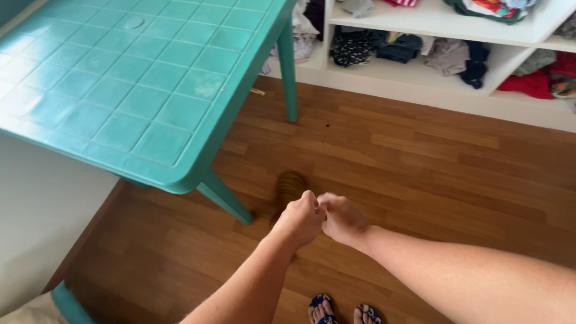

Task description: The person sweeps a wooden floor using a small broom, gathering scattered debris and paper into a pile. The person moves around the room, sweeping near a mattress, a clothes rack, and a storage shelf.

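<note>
While both hands (321,217) meet, fingers curled together, a teal table (138,78) stands on wood floor (420,162); shelves (444,27) hold clothes

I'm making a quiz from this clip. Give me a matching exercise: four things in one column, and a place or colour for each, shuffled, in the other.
1. table
2. clothes
3. hands
4. sandals

A. on white shelves
B. blue, at the bottom edge
C. teal, upper left
D. fists together above the wooden floor

Pairs: 1-C, 2-A, 3-D, 4-B
</note>
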